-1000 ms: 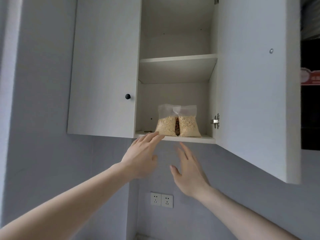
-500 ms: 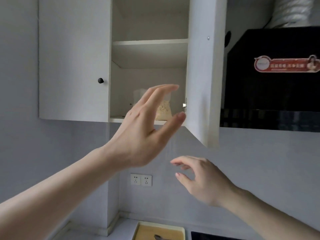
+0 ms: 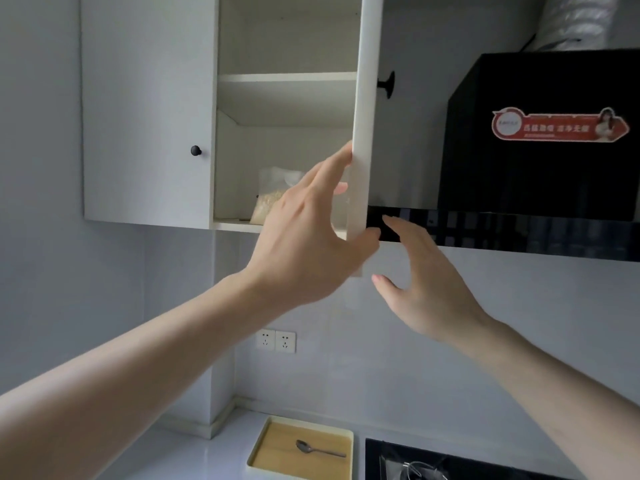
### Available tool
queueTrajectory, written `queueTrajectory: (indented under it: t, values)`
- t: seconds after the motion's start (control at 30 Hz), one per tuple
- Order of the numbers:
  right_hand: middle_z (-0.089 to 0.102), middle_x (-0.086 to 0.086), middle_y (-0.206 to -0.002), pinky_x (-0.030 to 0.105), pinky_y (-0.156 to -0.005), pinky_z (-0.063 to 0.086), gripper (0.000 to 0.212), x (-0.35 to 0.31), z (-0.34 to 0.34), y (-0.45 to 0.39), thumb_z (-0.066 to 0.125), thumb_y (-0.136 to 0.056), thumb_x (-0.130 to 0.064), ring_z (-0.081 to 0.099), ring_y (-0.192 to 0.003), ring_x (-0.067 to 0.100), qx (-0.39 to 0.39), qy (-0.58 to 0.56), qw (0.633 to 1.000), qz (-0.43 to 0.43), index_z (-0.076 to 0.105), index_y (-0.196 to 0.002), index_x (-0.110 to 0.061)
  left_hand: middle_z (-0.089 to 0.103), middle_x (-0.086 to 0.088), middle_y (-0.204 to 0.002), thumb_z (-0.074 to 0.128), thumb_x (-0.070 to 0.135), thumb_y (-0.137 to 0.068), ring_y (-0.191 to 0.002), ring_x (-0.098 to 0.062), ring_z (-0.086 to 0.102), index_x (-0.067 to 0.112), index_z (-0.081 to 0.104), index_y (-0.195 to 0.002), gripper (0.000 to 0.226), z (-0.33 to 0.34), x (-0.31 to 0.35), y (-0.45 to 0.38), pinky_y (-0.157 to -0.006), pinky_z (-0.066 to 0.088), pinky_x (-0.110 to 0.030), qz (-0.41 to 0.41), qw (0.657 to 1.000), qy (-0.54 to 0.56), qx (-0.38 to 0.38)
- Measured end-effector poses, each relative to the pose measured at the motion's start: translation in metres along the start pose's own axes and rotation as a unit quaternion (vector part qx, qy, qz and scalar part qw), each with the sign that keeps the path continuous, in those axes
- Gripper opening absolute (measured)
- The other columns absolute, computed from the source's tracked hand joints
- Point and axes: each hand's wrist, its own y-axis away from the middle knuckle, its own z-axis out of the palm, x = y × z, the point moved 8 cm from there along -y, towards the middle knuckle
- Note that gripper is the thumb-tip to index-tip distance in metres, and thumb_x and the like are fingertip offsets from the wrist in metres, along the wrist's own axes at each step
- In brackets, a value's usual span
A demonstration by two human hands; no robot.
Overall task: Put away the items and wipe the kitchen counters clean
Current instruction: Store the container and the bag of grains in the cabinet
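Note:
The white wall cabinet's right door (image 3: pixel 367 98) stands edge-on, swung partly out. My left hand (image 3: pixel 304 244) holds its free edge near the lower corner, fingers on the inner side and thumb wrapped round the front. My right hand (image 3: pixel 426 289) hovers just right of that corner with fingers spread, holding nothing. On the lower shelf (image 3: pixel 235 224) a clear bag of pale grains (image 3: pixel 268 199) stands, partly hidden behind my left hand. The upper shelf (image 3: pixel 287 77) shows nothing on it.
A black range hood (image 3: pixel 536 168) hangs right of the cabinet. The left cabinet door (image 3: pixel 145 116) is closed. Below, on the white counter (image 3: pixel 194 459), a tray (image 3: pixel 277 452) holds a spoon (image 3: pixel 317 449). A black stove (image 3: pixel 415 462) sits beside it. Wall sockets (image 3: pixel 276 340) are under the cabinet.
My left hand rose from below the shelf and took hold of the door's edge. The door has swung toward closing. My right hand followed up beside it.

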Motion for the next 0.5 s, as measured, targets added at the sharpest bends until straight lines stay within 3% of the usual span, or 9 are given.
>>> queueTrajectory:
  t: [0.17, 0.33, 0.5]
  values:
    - [0.008, -0.024, -0.165, 0.024, -0.109, 0.030, 0.084, -0.008, 0.013, -0.010, 0.067, -0.093, -0.031, 0.015, -0.151, 0.000, -0.018, -0.008, 1.000, -0.005, 0.015, -0.158, -0.041, 0.068, 0.021, -0.115, 0.069, 0.022, -0.081, -0.109, -0.005, 0.063, 0.039, 0.047, -0.142, 0.067, -0.020, -0.018, 0.008, -0.095, 0.055, -0.038, -0.023, 1.000, 0.013, 0.006]
    - [-0.002, -0.026, -0.165, 0.024, -0.106, 0.031, 0.086, -0.019, 0.037, -0.025, 0.065, -0.094, -0.031, 0.006, -0.153, 0.001, -0.032, 0.004, 0.999, -0.025, 0.009, -0.159, -0.043, 0.071, 0.015, -0.103, 0.073, 0.029, -0.085, -0.102, -0.005, 0.064, 0.027, 0.062, -0.109, 0.026, -0.057, -0.064, 0.016, -0.092, 0.056, -0.035, -0.075, 0.996, -0.045, 0.028]
    - [-0.005, -0.021, -0.167, 0.027, -0.113, 0.027, 0.091, -0.024, 0.067, -0.054, 0.068, -0.092, -0.027, 0.002, -0.154, 0.006, -0.019, 0.016, 0.999, -0.037, 0.009, -0.160, -0.040, 0.072, 0.018, -0.086, 0.076, 0.033, -0.083, -0.087, 0.000, 0.067, 0.027, 0.068, -0.095, 0.016, -0.090, -0.123, 0.020, -0.086, 0.057, -0.034, -0.144, 0.984, -0.085, 0.055]
